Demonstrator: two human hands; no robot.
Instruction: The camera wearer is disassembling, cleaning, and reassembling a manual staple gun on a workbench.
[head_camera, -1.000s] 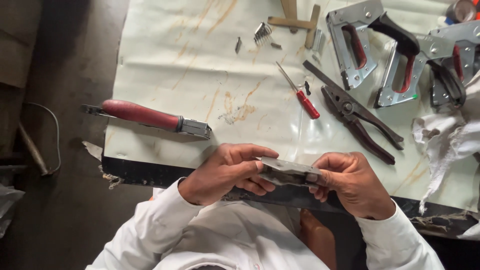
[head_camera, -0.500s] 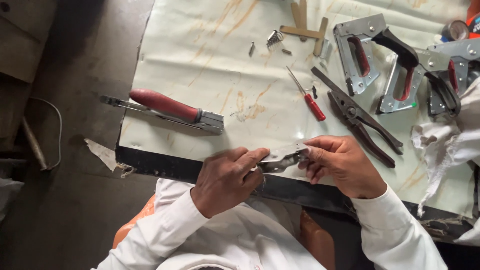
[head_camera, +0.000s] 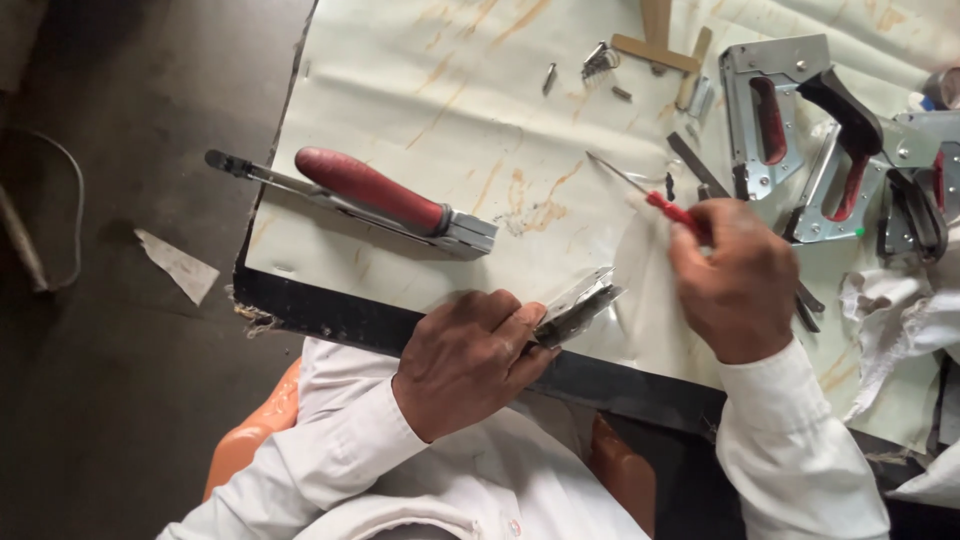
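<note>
Low in the middle of the frame, the left hand (head_camera: 470, 360) gripped a narrow grey metal channel piece (head_camera: 578, 303) between thumb and fingers, holding it at the table's black edge (head_camera: 340, 318). Right of centre, the right hand (head_camera: 738, 280) closed its fingers around the red handle of a thin-bladed screwdriver (head_camera: 660, 203). A long red-handled metal tool (head_camera: 385, 200) lay upper left of the hands; silver staple guns (head_camera: 800, 140) sat at the upper right.
</note>
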